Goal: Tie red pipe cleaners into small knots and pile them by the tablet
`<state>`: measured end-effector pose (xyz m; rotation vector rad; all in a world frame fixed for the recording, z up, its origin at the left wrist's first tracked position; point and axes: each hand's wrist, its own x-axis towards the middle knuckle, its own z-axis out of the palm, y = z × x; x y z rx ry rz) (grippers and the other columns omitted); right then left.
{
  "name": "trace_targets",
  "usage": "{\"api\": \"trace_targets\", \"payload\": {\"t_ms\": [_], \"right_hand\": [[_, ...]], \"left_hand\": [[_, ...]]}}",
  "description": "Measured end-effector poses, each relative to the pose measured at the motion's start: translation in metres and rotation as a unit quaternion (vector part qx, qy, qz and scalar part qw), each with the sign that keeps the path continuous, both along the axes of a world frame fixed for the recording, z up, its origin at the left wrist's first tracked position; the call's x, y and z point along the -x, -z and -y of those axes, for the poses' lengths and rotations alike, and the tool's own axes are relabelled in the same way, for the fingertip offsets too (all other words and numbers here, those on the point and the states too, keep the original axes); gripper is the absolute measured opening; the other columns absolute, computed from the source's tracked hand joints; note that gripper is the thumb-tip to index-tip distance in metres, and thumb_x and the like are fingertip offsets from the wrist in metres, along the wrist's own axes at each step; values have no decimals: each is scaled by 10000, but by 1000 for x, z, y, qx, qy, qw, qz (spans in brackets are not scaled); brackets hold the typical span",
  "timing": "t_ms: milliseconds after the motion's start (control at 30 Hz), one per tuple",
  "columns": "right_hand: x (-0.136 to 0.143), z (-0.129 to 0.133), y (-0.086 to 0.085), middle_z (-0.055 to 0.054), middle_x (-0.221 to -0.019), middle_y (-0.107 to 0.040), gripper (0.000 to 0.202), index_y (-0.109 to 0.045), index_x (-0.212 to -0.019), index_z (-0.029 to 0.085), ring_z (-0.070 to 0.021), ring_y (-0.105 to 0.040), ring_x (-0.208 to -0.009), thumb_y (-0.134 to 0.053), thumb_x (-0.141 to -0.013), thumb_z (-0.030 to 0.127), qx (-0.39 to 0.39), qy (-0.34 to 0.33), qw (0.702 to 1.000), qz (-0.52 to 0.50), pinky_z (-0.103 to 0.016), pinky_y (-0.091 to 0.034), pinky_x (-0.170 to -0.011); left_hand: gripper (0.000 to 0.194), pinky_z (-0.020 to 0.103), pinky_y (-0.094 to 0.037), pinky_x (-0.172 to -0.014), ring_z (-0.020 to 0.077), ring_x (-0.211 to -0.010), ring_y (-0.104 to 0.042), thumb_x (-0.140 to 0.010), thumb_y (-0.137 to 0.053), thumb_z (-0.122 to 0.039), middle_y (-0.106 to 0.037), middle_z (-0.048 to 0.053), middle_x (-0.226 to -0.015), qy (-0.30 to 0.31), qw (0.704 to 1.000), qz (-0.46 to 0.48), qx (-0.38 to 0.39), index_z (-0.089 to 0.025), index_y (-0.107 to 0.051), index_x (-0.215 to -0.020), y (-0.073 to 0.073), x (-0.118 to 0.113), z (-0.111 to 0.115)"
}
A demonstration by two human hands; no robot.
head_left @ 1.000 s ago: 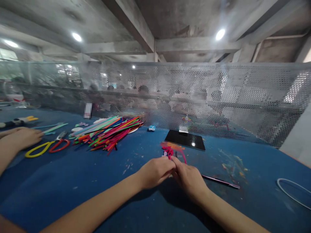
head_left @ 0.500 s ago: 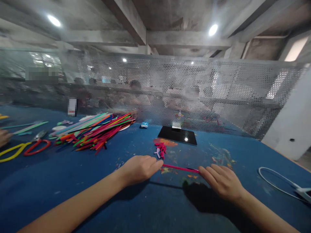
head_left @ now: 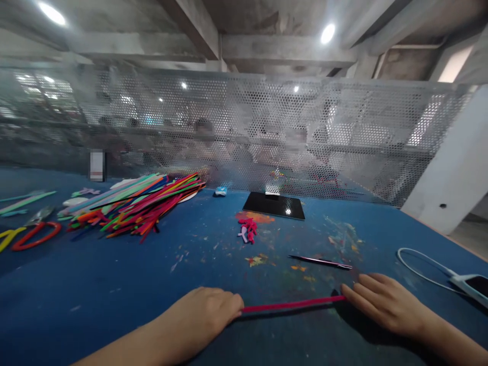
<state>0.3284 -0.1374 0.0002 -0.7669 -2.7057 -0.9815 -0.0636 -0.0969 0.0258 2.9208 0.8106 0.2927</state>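
A pink-red pipe cleaner [head_left: 292, 305] stretches nearly straight between my two hands, low over the blue table. My left hand [head_left: 208, 315] pinches its left end, the fingers closed. At the other end, my right hand [head_left: 385, 302] grips it between thumb and fingers. Beyond the pipe cleaner lies a slim dark pen-like rod [head_left: 320, 262], touched by neither hand. Farther back sits a small heap of twisted pink pieces [head_left: 249, 227], with a pale lilac piece [head_left: 243, 234] beside it.
A bundle of coloured pipe cleaners [head_left: 141, 206] lies at the left, near scissors with red and yellow handles [head_left: 38, 236]. A black tablet-like panel [head_left: 273, 205] rests before the perforated metal screen [head_left: 244, 132]. A white cable [head_left: 419, 259] and device [head_left: 473, 284] are at the right.
My hands have come nearer to me and spread apart, so a longer stretch of pipe cleaner shows between them. The dark rod is now in full view. The camera view has shifted.
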Motion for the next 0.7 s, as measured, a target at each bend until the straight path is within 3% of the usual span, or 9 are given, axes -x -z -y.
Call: {"api": "trace_targets", "payload": {"t_ms": [133,233,367,433,533,633,700], "right_hand": [[-17,-7,0,-55,-659,-622,353,-554,-1057,131,-159,-528,-550,-248,-886,90,16,50,998,-18,-301,-380,-524],[-16,-15,-4,-47,-696,-626,295,-572,-1044,182,-170,-557,-607,-315,-900,186,104,118,986,-48,-302,-431,-573],[1,-28,-13,-89,-1043,-609,352,-515,-1156,228,-221,-568,-940,-444,-851,389,207,233,936,-165,-359,-465,-786],[7,-36,-13,-98,-1170,-549,420,-499,-1188,240,-254,-514,-1059,-477,-816,434,222,254,924,-181,-414,-424,-873],[9,-47,-7,-83,-1111,-577,334,-546,-1138,254,-255,-514,-1058,-457,-840,374,247,251,925,-147,-447,-375,-924],[16,-53,-7,-83,-1076,-576,293,-548,-1122,245,-245,-523,-1015,-432,-857,296,230,249,924,-176,-431,-402,-885],[32,-54,-15,-91,-1120,-544,313,-514,-1147,232,-240,-509,-1018,-444,-848,292,202,238,918,-246,-415,-408,-871]], "left_hand": [[282,208,-344,-563,133,-604,-566,-910,-291,-259,-602,0,-683,-23,999,-34,21,-199,-538,-789,-10,2,-14],[303,223,-348,-616,150,-687,-574,-907,-294,-299,-616,15,-750,-43,997,-18,62,-198,-560,-802,-16,-2,-22],[275,222,-350,-603,142,-667,-555,-857,-402,-353,-611,5,-718,-98,974,58,194,-194,-593,-738,-17,-10,-34],[281,208,-342,-533,115,-558,-512,-829,-436,-379,-565,-9,-615,-135,936,118,304,-177,-586,-705,-15,-12,-43],[298,181,-286,-417,76,-418,-388,-802,-453,-426,-457,-47,-506,-192,838,234,454,-160,-540,-698,-12,-8,-56],[281,161,-242,-376,59,-397,-324,-777,-490,-423,-402,-66,-489,-202,743,353,532,-164,-489,-670,-15,-2,-61],[256,150,-239,-378,55,-418,-330,-775,-510,-377,-393,-65,-502,-182,697,407,562,-161,-473,-644,-19,1,-59]]}}
